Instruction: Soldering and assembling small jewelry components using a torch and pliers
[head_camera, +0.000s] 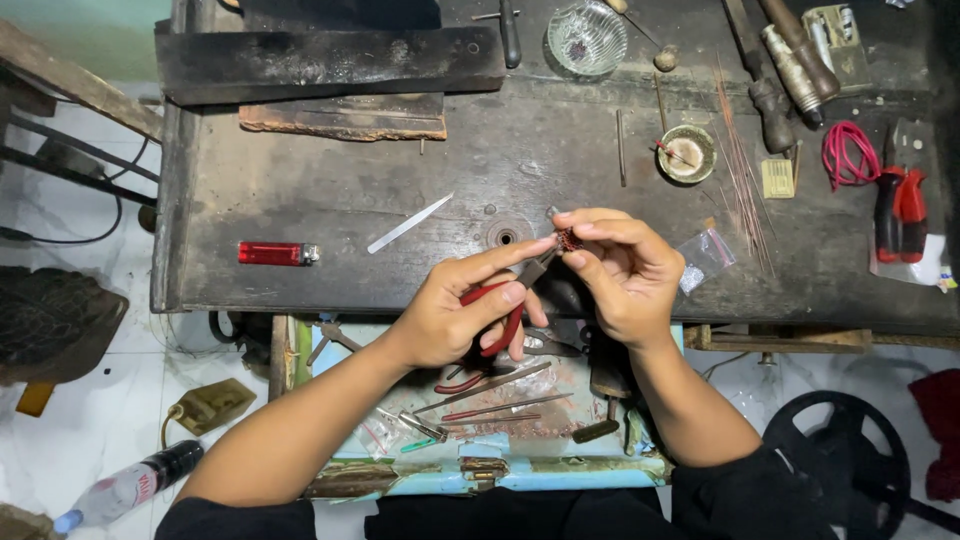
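Observation:
My left hand (455, 315) grips small pliers with red handles (500, 305), their jaws pointing up and right at a tiny reddish piece (569, 240). My right hand (620, 270) pinches that small piece between thumb and fingertips, just above the front edge of a dark worn workbench (350, 200). Both hands meet over the bench edge, above an open drawer (480, 470) that holds several tools, another red-handled plier and metal shavings.
On the bench lie a red lighter (277, 253), a flat metal file (408, 223), a glass bowl (587, 38), a small round dish (686, 154), thin copper wires (740, 160), a red wire coil (848, 152) and red-handled cutters (900, 205). A plastic bottle (125, 488) lies on the floor.

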